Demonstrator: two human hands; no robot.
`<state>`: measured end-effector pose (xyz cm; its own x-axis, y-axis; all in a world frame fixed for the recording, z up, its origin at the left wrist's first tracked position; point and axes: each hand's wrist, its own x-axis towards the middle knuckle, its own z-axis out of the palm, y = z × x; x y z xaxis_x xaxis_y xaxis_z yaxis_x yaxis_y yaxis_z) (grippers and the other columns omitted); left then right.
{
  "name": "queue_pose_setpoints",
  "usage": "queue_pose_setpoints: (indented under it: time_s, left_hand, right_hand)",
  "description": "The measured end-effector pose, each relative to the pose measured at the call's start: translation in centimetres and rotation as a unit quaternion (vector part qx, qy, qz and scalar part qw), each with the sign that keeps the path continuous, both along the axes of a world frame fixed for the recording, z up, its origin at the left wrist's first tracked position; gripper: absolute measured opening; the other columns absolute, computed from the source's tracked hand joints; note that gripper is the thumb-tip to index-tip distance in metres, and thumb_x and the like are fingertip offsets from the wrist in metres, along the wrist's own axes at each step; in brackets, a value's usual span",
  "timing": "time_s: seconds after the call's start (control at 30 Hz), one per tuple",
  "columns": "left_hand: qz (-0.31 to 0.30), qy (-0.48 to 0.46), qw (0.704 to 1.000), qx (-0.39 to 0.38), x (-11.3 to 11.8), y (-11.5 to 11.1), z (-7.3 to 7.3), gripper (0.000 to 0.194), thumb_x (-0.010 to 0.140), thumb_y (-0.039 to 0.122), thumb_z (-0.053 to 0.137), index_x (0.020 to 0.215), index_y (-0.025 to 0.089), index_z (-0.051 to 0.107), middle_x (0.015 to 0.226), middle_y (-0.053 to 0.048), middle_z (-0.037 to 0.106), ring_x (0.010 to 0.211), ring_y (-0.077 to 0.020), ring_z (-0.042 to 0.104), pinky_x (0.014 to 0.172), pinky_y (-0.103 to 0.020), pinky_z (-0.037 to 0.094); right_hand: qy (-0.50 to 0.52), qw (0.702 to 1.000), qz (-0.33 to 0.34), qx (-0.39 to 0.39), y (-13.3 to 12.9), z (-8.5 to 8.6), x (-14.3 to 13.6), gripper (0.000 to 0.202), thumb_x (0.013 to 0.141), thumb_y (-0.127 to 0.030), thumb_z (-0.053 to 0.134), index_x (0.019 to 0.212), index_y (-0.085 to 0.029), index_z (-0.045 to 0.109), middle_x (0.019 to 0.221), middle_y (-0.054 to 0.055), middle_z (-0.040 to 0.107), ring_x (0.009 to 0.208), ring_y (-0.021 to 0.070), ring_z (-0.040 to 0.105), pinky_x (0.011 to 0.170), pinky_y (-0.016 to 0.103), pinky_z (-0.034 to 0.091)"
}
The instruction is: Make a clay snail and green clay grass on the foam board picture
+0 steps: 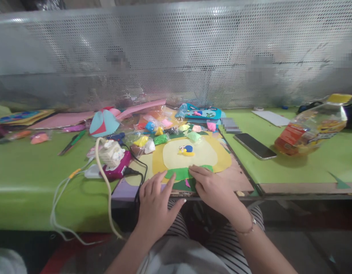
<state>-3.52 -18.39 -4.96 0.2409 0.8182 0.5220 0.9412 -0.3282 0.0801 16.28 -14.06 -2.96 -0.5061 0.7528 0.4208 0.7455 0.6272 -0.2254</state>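
A green strip (180, 174), flat and curved, lies along the lower edge of a cream oval (173, 152) set on a larger yellow shape (223, 161). My left hand (157, 194) has its fingers spread, with its fingertips by the strip's left end. Stretched fingers of my right hand (212, 186) press down on the strip's right part. Whether the strip is paper or clay, I cannot tell. On the oval sits a small figure (188, 150) in blue, yellow and white. Dark green pieces and a pink scrap (188, 183) show below the strip.
Bags of coloured clay (161, 139) lie behind the oval. A purple power strip (116, 169) with plugs and cables stands left. To the right are a phone (255, 145) and a tilted drink bottle (310, 129). A perforated metal panel (176, 57) rises behind the green table (30, 167).
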Motion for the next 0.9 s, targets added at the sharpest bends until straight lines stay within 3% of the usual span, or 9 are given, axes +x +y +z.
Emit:
queue_pose_setpoints:
  time_s: [0.1, 0.4, 0.6, 0.77, 0.9]
  left_hand:
    - [0.0, 0.011, 1.0, -0.005, 0.3, 0.0, 0.3, 0.041, 0.083, 0.047, 0.053, 0.12, 0.03, 0.061, 0.129, -0.01, 0.055, 0.122, -0.0327, 0.045, 0.1, -0.052, 0.031]
    - [-0.007, 0.026, 1.0, 0.008, -0.1, -0.1, 0.1, 0.042, 0.084, 0.047, 0.052, 0.117, 0.024, 0.063, 0.125, -0.011, 0.058, 0.12, -0.0328, 0.046, 0.102, -0.05, 0.031]
    - [0.032, 0.009, 0.999, 0.03, 0.1, 0.1, -0.3, 0.06, 0.085, 0.049, 0.05, 0.133, 0.014, 0.048, 0.128, -0.017, 0.054, 0.12, -0.0331, 0.046, 0.099, -0.047, 0.034]
    - [0.016, 0.029, 0.999, 0.003, 0.8, -0.1, 0.0, 0.049, 0.084, 0.052, 0.05, 0.126, 0.028, 0.057, 0.133, -0.011, 0.053, 0.124, -0.0345, 0.044, 0.102, -0.054, 0.027]
    - [0.022, 0.034, 0.999, 0.011, 0.7, -0.2, 0.3, 0.047, 0.084, 0.053, 0.049, 0.121, 0.027, 0.061, 0.129, -0.012, 0.057, 0.123, -0.0353, 0.045, 0.103, -0.056, 0.024]
  right_hand:
    - [0.003, 1.0, -0.004, 0.004, 0.0, -0.1, 0.0, 0.043, 0.082, -0.004, 0.038, 0.119, -0.008, 0.059, 0.126, 0.015, 0.059, 0.112, 0.0258, 0.058, 0.095, 0.042, 0.051]
    - [0.011, 1.0, 0.003, 0.007, 0.1, -0.2, 0.0, 0.043, 0.082, -0.004, 0.037, 0.118, -0.013, 0.06, 0.126, 0.014, 0.06, 0.115, 0.0245, 0.057, 0.098, 0.043, 0.049]
    - [0.005, 1.0, -0.001, 0.0, 0.1, -0.3, 0.1, 0.044, 0.082, -0.004, 0.038, 0.119, -0.009, 0.059, 0.127, 0.014, 0.058, 0.115, 0.0258, 0.056, 0.099, 0.043, 0.048]
    - [0.009, 1.0, 0.001, 0.001, 0.1, -0.3, 0.0, 0.043, 0.082, -0.004, 0.038, 0.119, -0.01, 0.06, 0.126, 0.014, 0.059, 0.113, 0.0255, 0.057, 0.097, 0.043, 0.049]
    - [0.004, 1.0, 0.001, 0.003, 0.1, -0.1, 0.0, 0.043, 0.082, -0.004, 0.038, 0.119, -0.009, 0.06, 0.126, 0.015, 0.059, 0.113, 0.0255, 0.057, 0.097, 0.042, 0.05]
